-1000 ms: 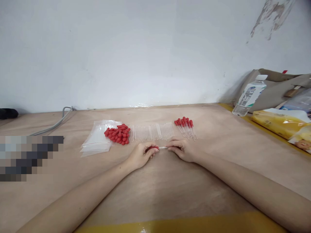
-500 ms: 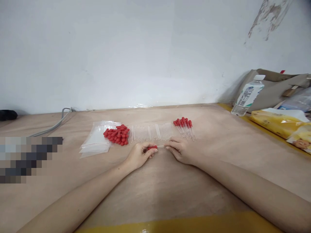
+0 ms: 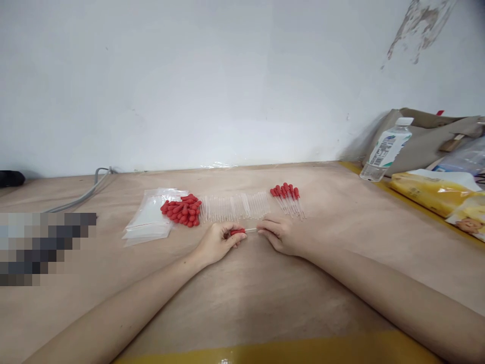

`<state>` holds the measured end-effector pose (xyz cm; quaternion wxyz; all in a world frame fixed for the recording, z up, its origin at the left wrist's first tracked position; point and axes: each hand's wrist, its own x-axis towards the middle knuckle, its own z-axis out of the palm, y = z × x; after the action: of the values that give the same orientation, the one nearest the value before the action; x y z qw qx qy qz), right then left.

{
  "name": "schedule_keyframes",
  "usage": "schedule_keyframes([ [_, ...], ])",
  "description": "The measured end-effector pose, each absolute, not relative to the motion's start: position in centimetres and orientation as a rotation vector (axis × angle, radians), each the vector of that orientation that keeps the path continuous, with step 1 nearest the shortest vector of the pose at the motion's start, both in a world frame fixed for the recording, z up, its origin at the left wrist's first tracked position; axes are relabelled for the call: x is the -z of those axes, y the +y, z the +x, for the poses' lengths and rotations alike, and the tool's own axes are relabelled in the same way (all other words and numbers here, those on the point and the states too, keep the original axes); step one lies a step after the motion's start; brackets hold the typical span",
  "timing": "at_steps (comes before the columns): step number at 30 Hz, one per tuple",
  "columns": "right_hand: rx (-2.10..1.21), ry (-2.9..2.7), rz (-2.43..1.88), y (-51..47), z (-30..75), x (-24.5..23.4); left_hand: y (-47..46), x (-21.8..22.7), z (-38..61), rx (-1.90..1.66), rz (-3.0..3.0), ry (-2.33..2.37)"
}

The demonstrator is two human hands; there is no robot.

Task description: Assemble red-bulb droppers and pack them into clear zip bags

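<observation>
Open tabletop point(image 3: 242, 298) spreads nearside of the left hand point(image 3: 219, 243), pinching a red bulb point(image 3: 238, 231), and right hand point(image 3: 281, 236), pinching a slim clear tube point(image 3: 250, 230).

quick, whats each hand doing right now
Left hand: closed, holding a red bulb.
Right hand: closed, holding a thin clear tube.

I see a red bulb point(image 3: 238, 231) touching a thin clear tube point(image 3: 251, 230), sideways, between the table's point(image 3: 242, 298) front and back edges.
</observation>
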<state>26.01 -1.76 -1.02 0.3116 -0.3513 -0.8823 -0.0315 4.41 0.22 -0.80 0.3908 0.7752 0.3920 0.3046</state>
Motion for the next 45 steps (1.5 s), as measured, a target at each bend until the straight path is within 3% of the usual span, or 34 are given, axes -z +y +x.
schedule_keyframes([
  [7,0.200,-2.355,-1.021,-2.1,25.1,0.9,0.0,0.3,4.4,-0.724,2.138,0.979],
  [21,0.081,-2.354,-1.161,-2.0,25.7,-0.3,0.4,0.6,3.6,-0.902,2.302,1.094],
  [30,-0.136,-1.669,-1.806,2.9,30.9,-2.3,0.2,0.4,3.5,-0.828,2.575,0.924],
  [45,-0.122,-1.671,-2.119,4.8,30.6,-1.8,0.2,0.1,3.6,-0.762,2.550,0.879],
])
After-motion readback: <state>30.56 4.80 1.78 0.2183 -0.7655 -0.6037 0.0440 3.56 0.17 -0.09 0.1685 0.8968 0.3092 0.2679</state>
